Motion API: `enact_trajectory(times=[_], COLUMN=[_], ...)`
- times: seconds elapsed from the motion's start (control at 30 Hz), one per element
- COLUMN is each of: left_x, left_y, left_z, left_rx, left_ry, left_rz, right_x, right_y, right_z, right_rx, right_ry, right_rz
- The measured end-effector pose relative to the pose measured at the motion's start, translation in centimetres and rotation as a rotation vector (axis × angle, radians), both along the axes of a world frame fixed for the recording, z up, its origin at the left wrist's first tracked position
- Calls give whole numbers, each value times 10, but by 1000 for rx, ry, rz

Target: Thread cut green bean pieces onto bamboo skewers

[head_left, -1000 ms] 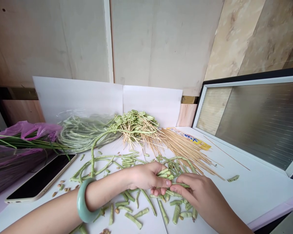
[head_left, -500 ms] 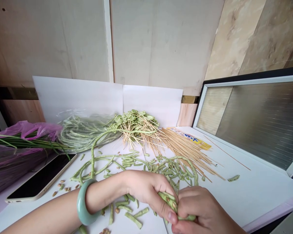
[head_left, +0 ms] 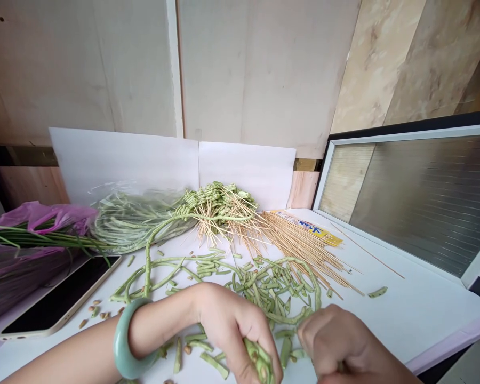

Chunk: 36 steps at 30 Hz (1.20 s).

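Note:
My left hand (head_left: 234, 333), with a pale green bangle (head_left: 124, 341) on its wrist, is closed around a bunch of long bean pieces (head_left: 259, 360) at the bottom centre. To its right, apart from it, my right hand (head_left: 340, 341) is curled into a fist. A small dark end shows under its fingers, too little to name. Cut long bean pieces (head_left: 214, 365) lie on the white tabletop beneath and between the hands. Behind them are a heap of bean pieces (head_left: 280, 293) and uncut long beans (head_left: 148, 261).
Bean pieces threaded on skewers (head_left: 220, 197) are piled at the back, beside loose bamboo skewers (head_left: 304, 248) and a yellow wrapper (head_left: 324, 234). On the left are a phone (head_left: 60, 296), a clear bag of long beans (head_left: 132, 218) and a purple bag (head_left: 44, 213). A framed pane (head_left: 416, 197) stands right.
My hands have come apart: the left moved left and down with the bean pieces, while the right moved slightly right. The view has shifted a little.

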<state>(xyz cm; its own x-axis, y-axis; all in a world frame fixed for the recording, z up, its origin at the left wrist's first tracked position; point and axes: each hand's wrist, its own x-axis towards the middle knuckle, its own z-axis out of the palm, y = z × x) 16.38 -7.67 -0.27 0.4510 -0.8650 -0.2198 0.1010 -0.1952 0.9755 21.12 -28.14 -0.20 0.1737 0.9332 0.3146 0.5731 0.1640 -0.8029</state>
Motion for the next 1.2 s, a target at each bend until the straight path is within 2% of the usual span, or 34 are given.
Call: enact_trajectory(times=[0.1, 0.2, 0.27, 0.33, 0.5, 0.7, 0.83, 0.93, 1.1, 1.2], left_x=[-3, 1, 7, 11, 13, 11, 9, 6, 0, -2], left_y=[3, 6, 8, 10, 7, 4, 1, -4, -12, -14], left_z=[7, 0, -8, -13, -16, -19, -18, -14, -5, -4], left_rx=[-25, -89, -96, -85, -39, -107, -92, -40, 27, 83], left_ry=[-1, 65, 104, 145, 170, 146, 112, 92, 37, -50], left_rz=[335, 650, 798, 875, 946, 910, 824, 823, 849, 830], right_x=[13, 25, 30, 32, 26, 27, 27, 25, 27, 30], right_y=[-1, 5, 10, 13, 12, 13, 15, 18, 22, 21], right_z=[-1, -10, -16, -18, -15, -23, -29, -33, -42, -44], right_rx=[15, -61, -121, -176, -238, -93, 5, 65, 203, 164], right_ry=[-86, -259, -397, -483, -492, -522, -401, -302, -357, -400], right_rz=[-147, -344, -467, -521, -409, -307, -380, -432, -572, -626])
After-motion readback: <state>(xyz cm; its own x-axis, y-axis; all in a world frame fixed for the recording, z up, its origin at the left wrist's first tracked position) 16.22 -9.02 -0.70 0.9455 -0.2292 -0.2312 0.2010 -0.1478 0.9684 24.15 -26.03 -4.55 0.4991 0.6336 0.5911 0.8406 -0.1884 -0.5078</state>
